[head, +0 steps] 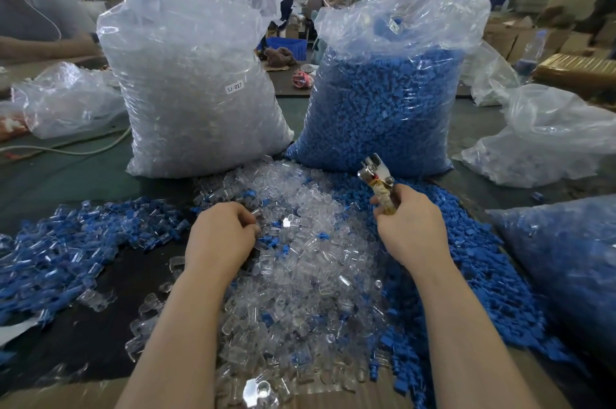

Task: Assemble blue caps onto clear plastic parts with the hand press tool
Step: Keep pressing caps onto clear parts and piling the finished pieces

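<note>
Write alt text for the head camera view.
The right hand grips a hand press tool while the left hand picks in a pile of clear plastic parts. Loose blue caps lie right, two big bags behind.

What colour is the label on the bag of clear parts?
White with dark print, on the clear-parts bag; head view.

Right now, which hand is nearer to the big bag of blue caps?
Right. The right hand, gripping the press tool, is just in front of the bag of blue caps. The left hand is farther left, in the pile of clear parts.
</note>
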The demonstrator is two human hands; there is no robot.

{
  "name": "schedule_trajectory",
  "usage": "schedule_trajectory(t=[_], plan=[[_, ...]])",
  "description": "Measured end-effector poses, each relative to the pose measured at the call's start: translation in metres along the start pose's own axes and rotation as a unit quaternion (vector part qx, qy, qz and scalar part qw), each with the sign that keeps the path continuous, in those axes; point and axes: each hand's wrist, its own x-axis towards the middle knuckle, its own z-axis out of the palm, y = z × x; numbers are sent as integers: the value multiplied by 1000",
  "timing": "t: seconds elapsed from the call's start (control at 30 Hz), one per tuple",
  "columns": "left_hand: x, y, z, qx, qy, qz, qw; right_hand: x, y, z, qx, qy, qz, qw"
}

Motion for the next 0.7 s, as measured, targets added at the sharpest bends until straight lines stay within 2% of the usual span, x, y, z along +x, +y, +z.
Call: schedule_trajectory(t=[0.17, 0.33, 0.5, 0.6, 0.7], plan=[[-2, 4, -1, 42, -64, 18, 997, -2, -4, 0, 21, 15, -30, 999], [-5, 6, -2, 8, -60, 1, 998, -5, -6, 0, 47, 0, -54, 997], [-6, 13, -6, -166, -18, -59, 984, -6, -10, 0, 93, -2, -73, 993], [-9, 22, -9, -315, -24, -68, 946, -7, -13, -2, 126, 1, -88, 988], [-12, 38, -10, -410, -55, -61, 908, -9, -18, -4, 199, -15, -105, 974]])
